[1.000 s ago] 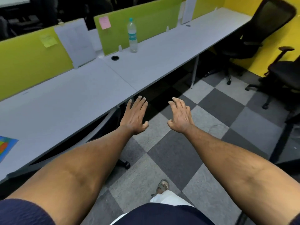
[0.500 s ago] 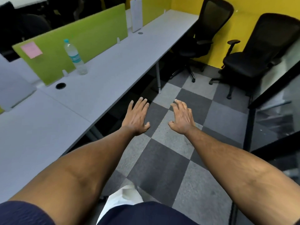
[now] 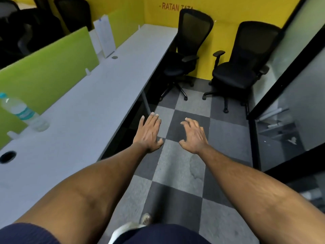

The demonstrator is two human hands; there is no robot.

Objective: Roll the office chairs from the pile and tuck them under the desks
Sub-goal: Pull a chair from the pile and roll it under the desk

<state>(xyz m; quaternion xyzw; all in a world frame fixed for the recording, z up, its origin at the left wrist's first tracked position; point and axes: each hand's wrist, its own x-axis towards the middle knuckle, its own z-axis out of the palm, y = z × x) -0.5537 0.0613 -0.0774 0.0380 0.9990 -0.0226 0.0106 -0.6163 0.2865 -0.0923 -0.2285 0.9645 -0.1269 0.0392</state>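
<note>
Left hand (image 3: 148, 133) flat, fingers straight. Right hand (image 3: 193, 136) loosely curled. Both empty, held apart over the checkered carpet (image 3: 175, 166). Bench (image 3: 105, 95) runs along the left, water bottle (image 3: 22, 113) on it. Black office chair (image 3: 184, 55) at the bench's far end, second office chair (image 3: 242, 67) to its right, both against the yellow wall (image 3: 225, 13).

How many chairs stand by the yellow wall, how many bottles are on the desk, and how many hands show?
Chairs by the yellow wall: 2, the chair nearer the desk and the chair nearer the glass
Water bottle: 1
Hands: 2, left hand and right hand, both holding nothing
Total: 5
</note>
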